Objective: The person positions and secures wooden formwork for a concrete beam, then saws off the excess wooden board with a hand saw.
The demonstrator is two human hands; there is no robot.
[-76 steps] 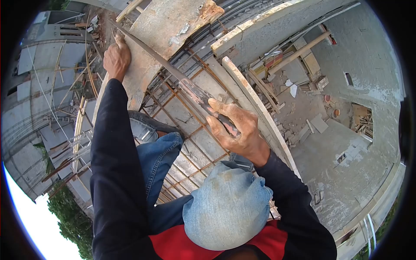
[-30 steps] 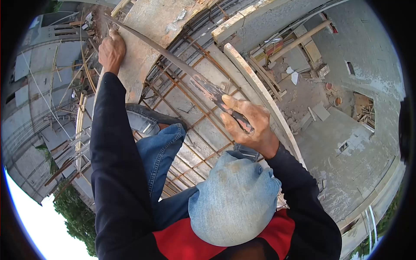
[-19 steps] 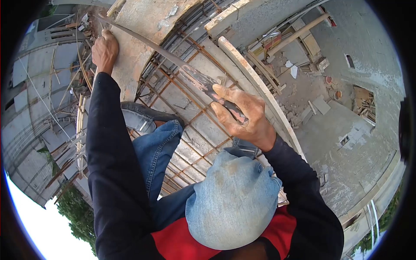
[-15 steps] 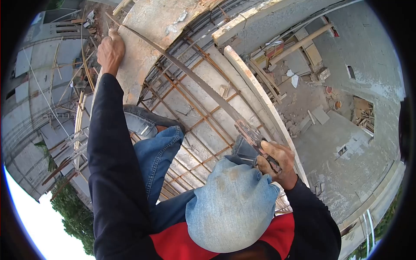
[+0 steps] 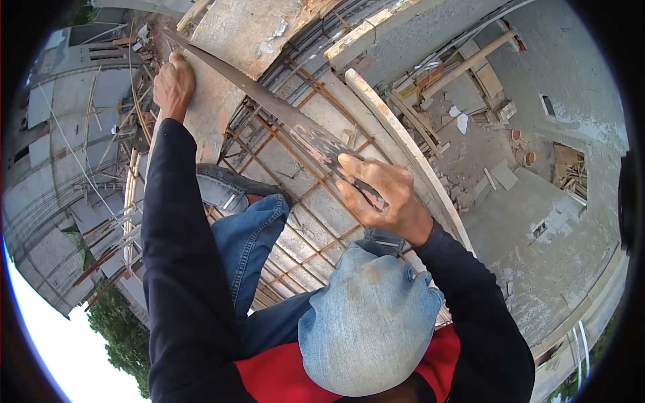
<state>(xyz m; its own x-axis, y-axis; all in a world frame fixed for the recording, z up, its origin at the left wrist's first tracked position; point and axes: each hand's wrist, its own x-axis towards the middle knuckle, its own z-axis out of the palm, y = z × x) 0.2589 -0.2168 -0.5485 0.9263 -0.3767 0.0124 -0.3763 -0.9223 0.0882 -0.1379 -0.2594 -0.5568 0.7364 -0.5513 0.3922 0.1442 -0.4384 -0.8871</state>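
Observation:
My right hand (image 5: pixel 386 195) is closed around the worn handle of a handsaw (image 5: pixel 259 97). The saw's long blade slants up and left across a wide stained board (image 5: pixel 211 111), its tip past the board's left edge. There my left hand (image 5: pixel 175 84) grips that edge, fingers curled and partly hidden, just below the blade. Under the saw handle lies a grid of rusty rebar (image 5: pixel 295 232) over a pale surface. My bent knee in blue jeans (image 5: pixel 373 322) is close below the right hand.
A narrow timber edge board (image 5: pixel 403 144) runs along the right of the rebar. Beyond it, lower down, is a concrete floor with scrap timber (image 5: pixel 413 121) and rubble. Bamboo poles (image 5: pixel 131 201) and a grey building stand far below on the left.
My right hand has pushed the saw up and left, so the handle is now over the rebar and more blade extends past the board's edge. My left hand stays at the board.

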